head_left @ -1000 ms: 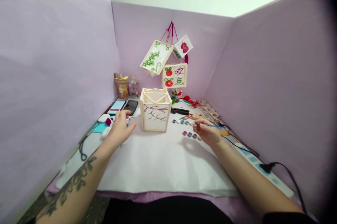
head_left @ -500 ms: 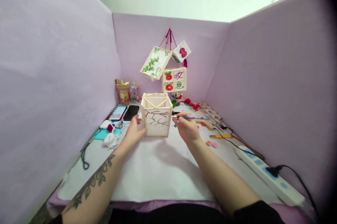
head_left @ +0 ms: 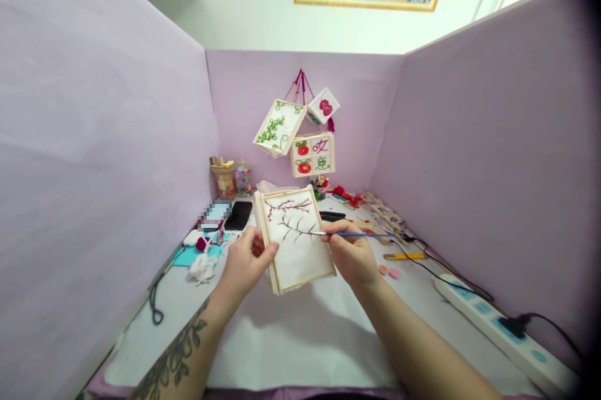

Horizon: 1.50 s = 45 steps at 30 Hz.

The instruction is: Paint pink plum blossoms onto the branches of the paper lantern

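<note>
A lantern [head_left: 295,262] with a pale wooden frame and white panels is tilted up off the table, its painted face toward me. On that face are dark branches with small red blossoms. My left hand [head_left: 248,256] grips the lantern's left edge, thumb over the front frame. In my right hand [head_left: 350,250] is a thin paintbrush [head_left: 361,235] with a blue handle, pinched near its metal end. The brush tip lies at the lower dark branch near the panel's right side; whether it touches cannot be made out. My right fingers are close to the lantern's right edge.
Decorated lanterns [head_left: 313,154] hang at the back wall. To the left are a black phone [head_left: 238,216], a jar of beads [head_left: 243,178] and crumpled white tissue [head_left: 203,268]. A yellow cutter [head_left: 404,256], cables and a power strip [head_left: 498,325] lie right.
The lantern has gone from standing upright on the table to being lifted and tilted back. My left hand has closed on its edge, and the brush has come across the painted panel.
</note>
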Each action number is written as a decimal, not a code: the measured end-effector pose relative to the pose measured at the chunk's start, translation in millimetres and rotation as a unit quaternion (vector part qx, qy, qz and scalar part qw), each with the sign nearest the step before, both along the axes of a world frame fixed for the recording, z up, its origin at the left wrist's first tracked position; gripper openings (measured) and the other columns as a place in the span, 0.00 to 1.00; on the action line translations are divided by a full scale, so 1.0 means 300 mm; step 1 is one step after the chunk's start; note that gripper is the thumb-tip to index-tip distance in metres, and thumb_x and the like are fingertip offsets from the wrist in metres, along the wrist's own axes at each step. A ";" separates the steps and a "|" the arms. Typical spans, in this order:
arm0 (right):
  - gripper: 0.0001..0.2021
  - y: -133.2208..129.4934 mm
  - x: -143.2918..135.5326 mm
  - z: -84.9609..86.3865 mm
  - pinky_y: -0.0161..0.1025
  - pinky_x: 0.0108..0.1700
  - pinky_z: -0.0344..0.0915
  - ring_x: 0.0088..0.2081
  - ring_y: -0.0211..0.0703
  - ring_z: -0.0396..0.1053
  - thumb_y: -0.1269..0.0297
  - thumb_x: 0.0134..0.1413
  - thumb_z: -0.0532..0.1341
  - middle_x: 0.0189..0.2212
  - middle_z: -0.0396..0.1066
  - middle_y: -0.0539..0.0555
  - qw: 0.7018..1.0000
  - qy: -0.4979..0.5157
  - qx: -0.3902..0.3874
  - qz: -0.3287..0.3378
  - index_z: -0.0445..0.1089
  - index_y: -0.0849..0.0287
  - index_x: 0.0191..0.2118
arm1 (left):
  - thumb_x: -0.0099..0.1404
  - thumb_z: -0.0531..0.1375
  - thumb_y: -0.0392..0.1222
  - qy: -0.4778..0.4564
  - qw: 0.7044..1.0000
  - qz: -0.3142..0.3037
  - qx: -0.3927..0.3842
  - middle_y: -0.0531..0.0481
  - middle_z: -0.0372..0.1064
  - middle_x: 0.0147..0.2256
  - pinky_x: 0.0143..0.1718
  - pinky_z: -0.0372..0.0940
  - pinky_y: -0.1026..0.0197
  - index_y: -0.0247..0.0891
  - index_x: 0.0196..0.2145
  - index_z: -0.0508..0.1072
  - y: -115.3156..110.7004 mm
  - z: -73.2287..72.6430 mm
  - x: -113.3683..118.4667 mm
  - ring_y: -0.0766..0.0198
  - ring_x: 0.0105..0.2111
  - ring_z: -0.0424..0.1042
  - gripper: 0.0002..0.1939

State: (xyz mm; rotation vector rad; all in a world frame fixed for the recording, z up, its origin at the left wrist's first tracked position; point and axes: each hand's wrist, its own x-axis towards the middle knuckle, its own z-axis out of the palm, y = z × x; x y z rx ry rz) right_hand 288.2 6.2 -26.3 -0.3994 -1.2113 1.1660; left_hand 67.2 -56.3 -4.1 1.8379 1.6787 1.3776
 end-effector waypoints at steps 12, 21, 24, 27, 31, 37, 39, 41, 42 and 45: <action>0.03 -0.066 0.016 0.200 0.43 0.43 0.68 0.35 0.42 0.73 0.64 0.60 0.65 0.31 0.75 0.51 0.960 -0.096 0.231 -0.128 0.76 0.51 0.39 | 0.59 0.60 0.47 -0.029 0.999 -0.033 -0.016 0.60 0.57 0.20 0.23 0.55 0.65 0.42 0.25 0.59 -0.057 0.017 0.029 0.68 0.21 0.59 0.13; 0.05 -0.020 -0.034 0.323 0.44 0.40 0.66 0.36 0.44 0.70 0.64 0.64 0.60 0.32 0.72 0.53 0.907 -0.259 0.321 -0.087 0.72 0.55 0.37 | 0.59 0.59 0.46 0.005 0.998 -0.069 0.004 0.61 0.57 0.19 0.20 0.54 0.65 0.42 0.25 0.60 -0.088 0.024 0.051 0.69 0.18 0.58 0.11; 0.04 -0.017 -0.033 0.316 0.45 0.42 0.66 0.38 0.45 0.70 0.66 0.63 0.60 0.32 0.72 0.53 0.897 -0.272 0.335 -0.093 0.72 0.55 0.37 | 0.59 0.59 0.45 0.005 0.997 -0.081 0.005 0.61 0.57 0.19 0.20 0.54 0.66 0.42 0.25 0.60 -0.091 0.022 0.053 0.70 0.18 0.58 0.11; 0.04 -0.020 -0.034 0.315 0.45 0.42 0.66 0.37 0.45 0.70 0.67 0.63 0.60 0.32 0.72 0.53 0.893 -0.277 0.342 -0.091 0.72 0.55 0.37 | 0.60 0.60 0.45 0.004 0.996 -0.087 0.008 0.61 0.58 0.19 0.20 0.54 0.67 0.42 0.25 0.60 -0.094 0.020 0.052 0.70 0.18 0.58 0.11; 0.04 -0.023 -0.039 0.317 0.46 0.43 0.67 0.38 0.45 0.71 0.66 0.62 0.61 0.32 0.72 0.52 0.891 -0.280 0.345 -0.094 0.73 0.54 0.36 | 0.59 0.60 0.45 0.002 0.996 -0.085 0.006 0.61 0.59 0.19 0.20 0.54 0.67 0.42 0.25 0.61 -0.097 0.021 0.053 0.70 0.17 0.59 0.11; 0.04 -0.021 -0.045 0.309 0.46 0.43 0.68 0.38 0.46 0.71 0.66 0.62 0.61 0.32 0.73 0.53 0.887 -0.282 0.348 -0.114 0.73 0.54 0.37 | 0.59 0.60 0.46 0.002 0.997 -0.078 -0.003 0.60 0.59 0.19 0.21 0.54 0.66 0.42 0.25 0.61 -0.095 0.018 0.051 0.70 0.18 0.58 0.12; 0.04 -0.020 -0.046 0.307 0.46 0.43 0.67 0.38 0.46 0.71 0.67 0.62 0.61 0.32 0.74 0.53 0.884 -0.284 0.351 -0.119 0.73 0.54 0.37 | 0.59 0.60 0.46 0.002 0.997 -0.080 -0.003 0.60 0.59 0.19 0.21 0.54 0.66 0.42 0.25 0.60 -0.095 0.016 0.048 0.70 0.18 0.58 0.12; 0.03 -0.020 -0.048 0.306 0.46 0.43 0.67 0.39 0.46 0.71 0.67 0.62 0.61 0.32 0.74 0.53 0.883 -0.284 0.354 -0.122 0.73 0.54 0.37 | 0.60 0.60 0.45 0.000 0.997 -0.081 -0.002 0.60 0.58 0.19 0.21 0.54 0.66 0.42 0.25 0.60 -0.095 0.015 0.047 0.70 0.18 0.58 0.12; 0.03 -0.020 -0.048 0.306 0.46 0.43 0.67 0.39 0.46 0.71 0.67 0.62 0.61 0.32 0.73 0.53 0.883 -0.284 0.353 -0.122 0.73 0.54 0.37 | 0.60 0.60 0.45 -0.001 0.997 -0.082 -0.001 0.61 0.58 0.19 0.20 0.54 0.66 0.42 0.25 0.60 -0.095 0.016 0.047 0.70 0.18 0.58 0.12; 0.04 -0.021 -0.051 0.307 0.46 0.44 0.67 0.39 0.46 0.71 0.67 0.62 0.60 0.32 0.73 0.53 0.883 -0.284 0.351 -0.124 0.73 0.54 0.37 | 0.60 0.60 0.45 -0.003 0.997 -0.083 0.000 0.61 0.57 0.18 0.20 0.54 0.67 0.42 0.25 0.60 -0.094 0.018 0.050 0.70 0.18 0.57 0.12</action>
